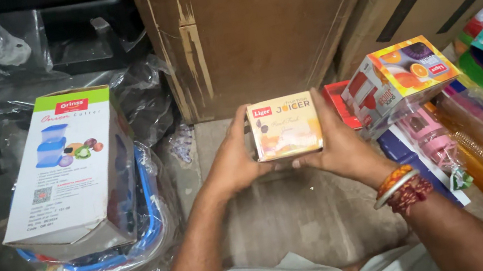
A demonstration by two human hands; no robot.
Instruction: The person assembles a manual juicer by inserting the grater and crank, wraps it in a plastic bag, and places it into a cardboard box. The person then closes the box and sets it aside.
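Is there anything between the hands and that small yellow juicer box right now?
Nothing visible. The left hand and right hand both press directly on the sides of the small yellow juicer box, held above the bare floor. The colourful carton sits off to the right, apart from it.

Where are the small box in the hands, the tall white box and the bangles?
small yellow box [285, 126], head view, front face.
tall white box [65, 166], head view, broad printed side.
bangles [398, 184], head view, right wrist.
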